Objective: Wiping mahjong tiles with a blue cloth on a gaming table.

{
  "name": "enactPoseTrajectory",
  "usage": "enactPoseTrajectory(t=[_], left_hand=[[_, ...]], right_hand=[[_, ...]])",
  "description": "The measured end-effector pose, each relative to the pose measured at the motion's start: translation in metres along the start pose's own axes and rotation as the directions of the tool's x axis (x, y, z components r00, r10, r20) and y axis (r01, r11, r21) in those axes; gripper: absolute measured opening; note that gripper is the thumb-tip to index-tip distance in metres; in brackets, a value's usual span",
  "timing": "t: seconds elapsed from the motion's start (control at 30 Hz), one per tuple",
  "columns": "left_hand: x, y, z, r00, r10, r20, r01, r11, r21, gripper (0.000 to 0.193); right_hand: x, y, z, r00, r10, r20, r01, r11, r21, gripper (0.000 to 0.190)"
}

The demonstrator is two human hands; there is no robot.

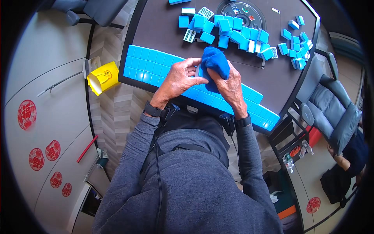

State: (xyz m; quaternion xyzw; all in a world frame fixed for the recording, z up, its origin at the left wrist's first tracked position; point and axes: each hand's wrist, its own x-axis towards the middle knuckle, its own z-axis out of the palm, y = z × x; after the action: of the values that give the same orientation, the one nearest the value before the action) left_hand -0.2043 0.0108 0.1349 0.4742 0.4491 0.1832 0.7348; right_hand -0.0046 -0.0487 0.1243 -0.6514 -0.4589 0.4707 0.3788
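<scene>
Over the near side of the mahjong table, my left hand point(181, 75) grips a mahjong tile point(201, 72) between thumb and fingers. My right hand point(229, 84) bunches a blue cloth point(215, 62) against that tile, covering much of it. Beneath both hands, rows of blue-backed mahjong tiles point(147, 66) lie side by side along the near edge, several rows deep. My forearms hide part of these rows. Farther off, a loose heap of tiles point(230, 29) lies mostly blue side up, with a few faces showing.
Another scattered group of tiles point(296, 45) lies near the right edge of the table point(169, 32). A round control panel point(258, 14) is set in the tabletop. A yellow bin point(104, 77) stands left. Right are a grey armchair point(324, 99) and a person's arm point(342, 161).
</scene>
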Motion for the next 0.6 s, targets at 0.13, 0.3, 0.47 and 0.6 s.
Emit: enactPoseTrajectory(t=[0.13, 0.3, 0.47, 0.6], left_hand=[[0.001, 0.000, -0.001, 0.997, 0.073, -0.015, -0.067, 0.966, 0.249, 0.083], [0.008, 0.005, -0.007, 0.989, 0.145, -0.039, -0.111, 0.880, 0.463, 0.084], [0.006, 0.008, -0.005, 0.991, 0.130, 0.018, -0.120, 0.847, 0.518, 0.083], [0.006, 0.021, 0.003, 0.998, -0.009, 0.063, -0.027, 0.840, 0.541, 0.089]], right_hand=[[0.000, 0.003, -0.003, 0.994, -0.073, 0.080, 0.081, 0.993, -0.088, 0.039], [-0.008, -0.005, 0.001, 0.969, -0.219, 0.115, 0.235, 0.961, -0.146, 0.041], [-0.005, 0.003, 0.002, 0.969, -0.205, 0.135, 0.222, 0.967, -0.129, 0.039], [-0.001, 0.012, 0.001, 0.996, -0.076, 0.046, 0.075, 0.997, 0.019, 0.031]])
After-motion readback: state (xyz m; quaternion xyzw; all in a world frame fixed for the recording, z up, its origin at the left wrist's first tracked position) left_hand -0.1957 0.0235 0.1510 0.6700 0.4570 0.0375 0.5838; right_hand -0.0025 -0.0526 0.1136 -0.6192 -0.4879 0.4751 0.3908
